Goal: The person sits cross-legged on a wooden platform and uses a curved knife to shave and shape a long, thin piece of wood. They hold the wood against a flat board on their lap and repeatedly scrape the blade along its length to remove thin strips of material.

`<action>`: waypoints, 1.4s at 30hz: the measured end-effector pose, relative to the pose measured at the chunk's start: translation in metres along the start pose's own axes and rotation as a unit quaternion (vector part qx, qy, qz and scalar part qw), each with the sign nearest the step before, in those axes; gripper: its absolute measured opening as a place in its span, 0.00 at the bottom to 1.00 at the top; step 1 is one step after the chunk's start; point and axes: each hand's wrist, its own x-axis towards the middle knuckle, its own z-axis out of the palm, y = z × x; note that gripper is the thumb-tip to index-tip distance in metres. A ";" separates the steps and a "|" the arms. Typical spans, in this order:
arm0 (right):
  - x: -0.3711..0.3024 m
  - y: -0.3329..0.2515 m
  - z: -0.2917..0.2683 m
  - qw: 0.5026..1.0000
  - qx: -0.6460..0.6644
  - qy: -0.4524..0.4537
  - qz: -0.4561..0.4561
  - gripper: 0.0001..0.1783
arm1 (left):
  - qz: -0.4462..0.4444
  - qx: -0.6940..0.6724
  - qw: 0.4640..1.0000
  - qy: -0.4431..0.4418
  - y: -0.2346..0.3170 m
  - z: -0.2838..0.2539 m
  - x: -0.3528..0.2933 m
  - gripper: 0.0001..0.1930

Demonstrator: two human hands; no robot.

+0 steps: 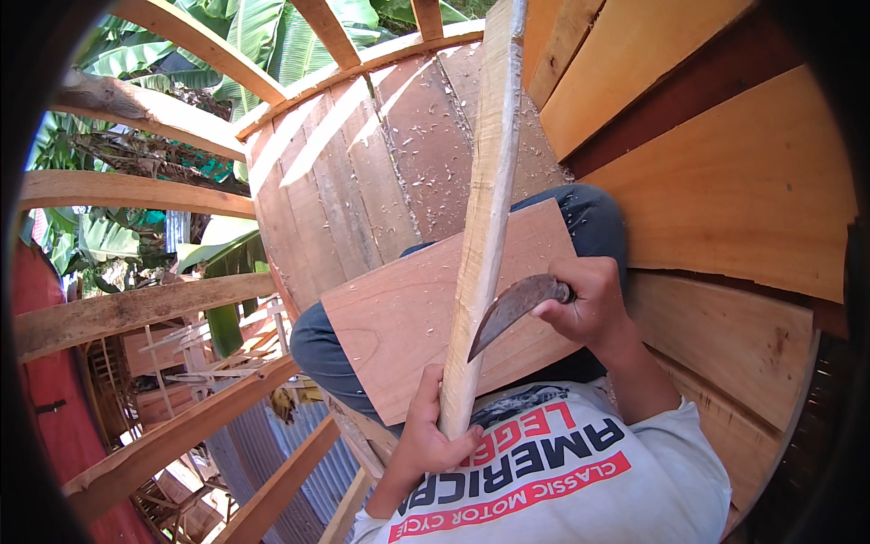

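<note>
My left hand: it (435, 437) is closed around the lower end of the pole, the thumb on one side and the fingers on the other side.
My right hand: it (591, 299) is clamped on the knife; the handle is mostly hidden inside my fist.
Pole: a long, narrow, pale yellow wooden pole (486, 218), which stands between my two knees and goes from my left hand up past the upper edge of the view, a little tilted to the right at its top.
Knife: a short knife with a curved, dark, worn metal blade (521, 304); its tip lies across the pole, above my left hand. If it cuts into the wood, I cannot tell.
Lap: a flat, rectangular, reddish-brown wooden board (390, 326) rests across my legs in blue jeans (328, 349), under the pole.
Shirt: I wear a white T-shirt (671, 467) with red and black print on the chest.
Floor: in front of my knees are brown wooden planks (313, 218), with many small pale shavings scattered on them.
Right side: wide, smooth, orange-brown boards (725, 195), near to my right arm.
Left side: rough wooden beams (136, 308) with gaps between; through them I see large green leaves (263, 45) and grey corrugated metal sheets (263, 453).
</note>
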 end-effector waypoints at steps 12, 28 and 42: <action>0.017 0.037 -0.017 0.990 -0.097 0.085 0.053 0.34 | -0.029 0.178 0.980 0.089 0.032 0.014 0.000 0.30; 0.000 0.017 -0.011 0.984 -0.157 -0.021 -0.087 0.33 | 0.035 0.259 0.959 0.107 0.036 0.011 0.015 0.30; 0.014 0.040 -0.020 0.991 -0.095 0.081 0.050 0.38 | -0.018 0.226 0.971 0.073 0.030 0.012 0.001 0.29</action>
